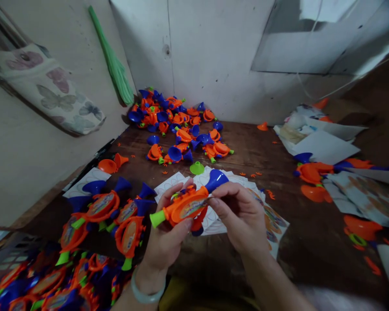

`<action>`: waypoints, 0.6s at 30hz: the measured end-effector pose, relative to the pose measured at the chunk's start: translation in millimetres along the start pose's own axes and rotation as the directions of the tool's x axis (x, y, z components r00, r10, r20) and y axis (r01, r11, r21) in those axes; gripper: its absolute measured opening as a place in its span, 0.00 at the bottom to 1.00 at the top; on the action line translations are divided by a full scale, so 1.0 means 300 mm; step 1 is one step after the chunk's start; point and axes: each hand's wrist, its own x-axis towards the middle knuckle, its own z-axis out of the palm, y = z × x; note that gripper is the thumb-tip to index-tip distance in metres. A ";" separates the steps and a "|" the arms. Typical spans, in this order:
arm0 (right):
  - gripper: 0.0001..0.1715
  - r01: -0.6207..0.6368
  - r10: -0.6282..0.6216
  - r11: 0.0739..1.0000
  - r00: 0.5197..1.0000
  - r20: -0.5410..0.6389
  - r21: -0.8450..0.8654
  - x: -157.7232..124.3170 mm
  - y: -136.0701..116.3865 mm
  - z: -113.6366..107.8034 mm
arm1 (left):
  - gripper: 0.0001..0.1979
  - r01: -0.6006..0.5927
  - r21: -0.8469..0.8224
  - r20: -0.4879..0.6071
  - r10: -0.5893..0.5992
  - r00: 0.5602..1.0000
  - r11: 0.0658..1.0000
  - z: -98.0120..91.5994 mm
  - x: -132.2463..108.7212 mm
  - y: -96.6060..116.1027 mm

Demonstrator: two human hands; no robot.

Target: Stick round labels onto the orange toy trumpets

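Observation:
Over the middle of the table, my left hand [168, 233] is wrapped round an orange toy trumpet [178, 210] with a blue bell and a green mouthpiece. An oval sticker shows on the trumpet's upper face. My right hand [243, 211] is closed in a pinch at the sticker's right end, near the blue bell; whether the fingertips hold the sticker's edge or only press it, I cannot tell. Fanned sticker sheets [278, 222] lie under both hands. Left of my left hand rest several toy trumpets [129, 235] with stickers on them.
A heap of toy trumpets [181, 116] stands against the back wall. At lower left, a crate [11, 263] is full of more. Paper scraps [320, 142] and loose orange parts [363, 226] lie on the right. A green cone [197, 168] sits behind the sheets.

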 end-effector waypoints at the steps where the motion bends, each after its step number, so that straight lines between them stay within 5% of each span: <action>1: 0.06 -0.032 0.032 0.999 0.999 0.003 -0.034 0.005 -0.006 -0.001 | 0.30 -0.022 0.000 0.021 0.022 1.000 1.000 -0.003 0.000 0.004; 18: 0.05 -0.215 0.219 0.975 0.969 0.116 -0.052 0.018 -0.004 0.001 | 0.27 -0.078 -0.023 0.201 0.081 0.976 0.997 -0.013 0.003 0.019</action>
